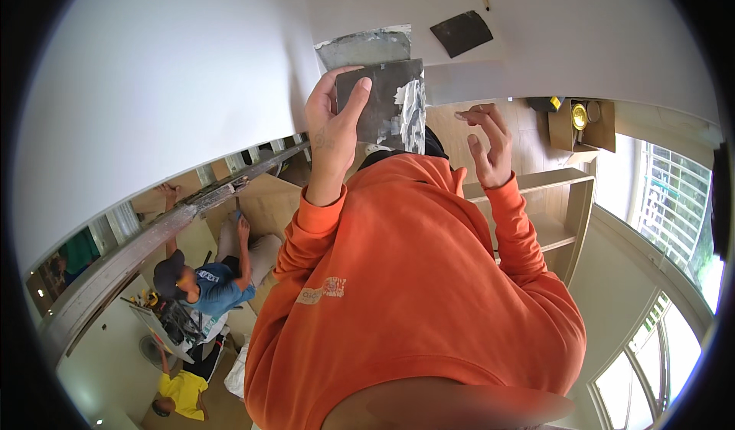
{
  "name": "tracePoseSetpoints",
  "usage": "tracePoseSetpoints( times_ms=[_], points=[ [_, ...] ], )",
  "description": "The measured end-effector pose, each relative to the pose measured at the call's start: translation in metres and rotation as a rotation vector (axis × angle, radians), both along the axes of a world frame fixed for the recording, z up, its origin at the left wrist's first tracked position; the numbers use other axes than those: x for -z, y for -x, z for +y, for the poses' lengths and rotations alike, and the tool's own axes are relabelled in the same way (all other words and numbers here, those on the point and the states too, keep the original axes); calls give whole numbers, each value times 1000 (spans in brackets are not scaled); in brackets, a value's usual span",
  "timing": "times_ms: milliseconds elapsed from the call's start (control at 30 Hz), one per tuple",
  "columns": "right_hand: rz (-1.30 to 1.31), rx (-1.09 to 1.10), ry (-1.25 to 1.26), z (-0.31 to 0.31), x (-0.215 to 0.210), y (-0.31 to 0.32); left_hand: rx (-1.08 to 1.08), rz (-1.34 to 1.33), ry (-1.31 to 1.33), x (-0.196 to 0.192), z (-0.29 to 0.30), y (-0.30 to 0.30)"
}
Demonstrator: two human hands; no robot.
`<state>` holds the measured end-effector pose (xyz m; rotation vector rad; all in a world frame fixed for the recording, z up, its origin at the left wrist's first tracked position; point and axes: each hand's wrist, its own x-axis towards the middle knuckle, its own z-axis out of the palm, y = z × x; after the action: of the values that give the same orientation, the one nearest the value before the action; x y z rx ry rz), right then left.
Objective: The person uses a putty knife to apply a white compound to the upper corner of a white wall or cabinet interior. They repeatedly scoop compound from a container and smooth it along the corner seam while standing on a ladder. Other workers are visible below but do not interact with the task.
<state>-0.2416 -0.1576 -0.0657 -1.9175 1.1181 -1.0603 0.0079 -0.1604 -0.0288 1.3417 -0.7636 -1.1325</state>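
My left hand [333,131] is raised in front of me and grips a dark square board [383,97] smeared with pale grey filler along its right side. The thumb lies across its face. My right hand [486,143] hovers just right of the board with its fingers loosely curled and apart, holding nothing. Both arms are in orange sleeves. Just above the board, a grey patch of wet filler [364,47] is spread on the white surface [191,86]. A dark square sheet [461,32] sticks to that surface further right.
Far below at the left, a person in a blue shirt and cap [203,281] reaches up to wooden panels. Another person in yellow [180,395] crouches lower. A wooden shelf unit [555,208], a cardboard box [578,124] and barred windows [674,208] lie to the right.
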Motion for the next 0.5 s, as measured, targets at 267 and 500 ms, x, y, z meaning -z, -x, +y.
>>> tracePoseSetpoints(
  times_ms=[267,500],
  points=[
    [38,-44,15,16,-53,-29,20,-103,106,-7,8,12],
    [106,-73,117,4,-43,-38,24,-165,102,0,12,12]
  ],
)
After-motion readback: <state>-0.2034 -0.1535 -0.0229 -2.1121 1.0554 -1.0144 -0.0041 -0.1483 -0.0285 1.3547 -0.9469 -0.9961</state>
